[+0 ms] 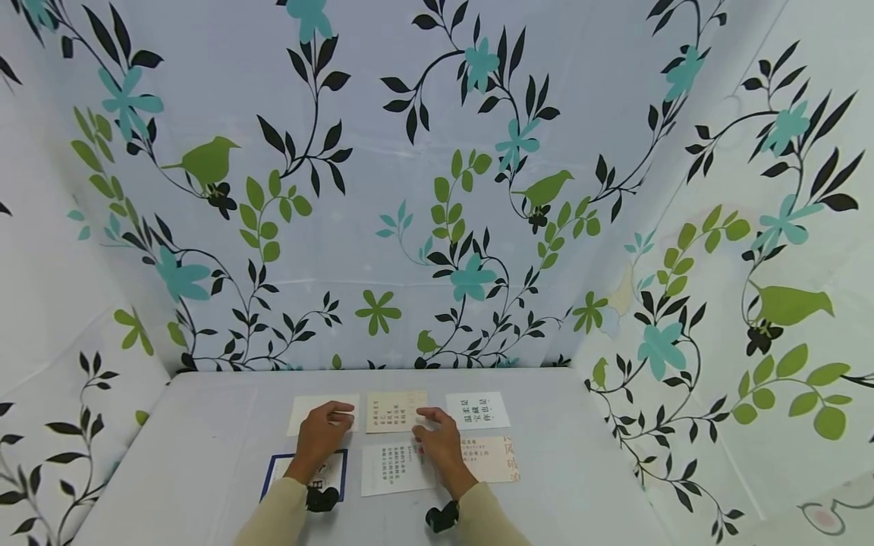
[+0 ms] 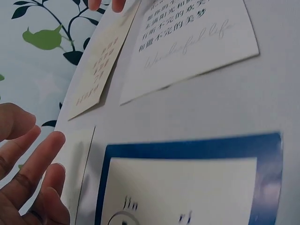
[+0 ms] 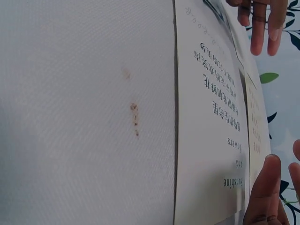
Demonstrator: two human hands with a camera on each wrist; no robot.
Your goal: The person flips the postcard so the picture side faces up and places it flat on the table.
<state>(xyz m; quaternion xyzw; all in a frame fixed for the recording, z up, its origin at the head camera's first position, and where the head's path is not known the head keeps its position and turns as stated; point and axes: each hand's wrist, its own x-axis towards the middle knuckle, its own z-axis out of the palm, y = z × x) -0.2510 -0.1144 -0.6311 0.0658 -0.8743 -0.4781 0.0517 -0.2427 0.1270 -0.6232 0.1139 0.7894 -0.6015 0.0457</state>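
My left hand hovers over the left-hand cards with fingers loosely bent, holding nothing. It partly covers a cream card in the back row and a blue-bordered card in front. Between the hands lie a cream card with brown writing and, nearer, a white card with dark print. My right hand, also empty with relaxed fingers, overlaps the white card's right side. Beside it are a card with orange lettering and a white card with bold characters.
The cards lie in two rows on a white-covered table. A curtain printed with birds, leaves and flowers hangs behind the table and along its sides. A small brownish stain marks the cloth near the white card.
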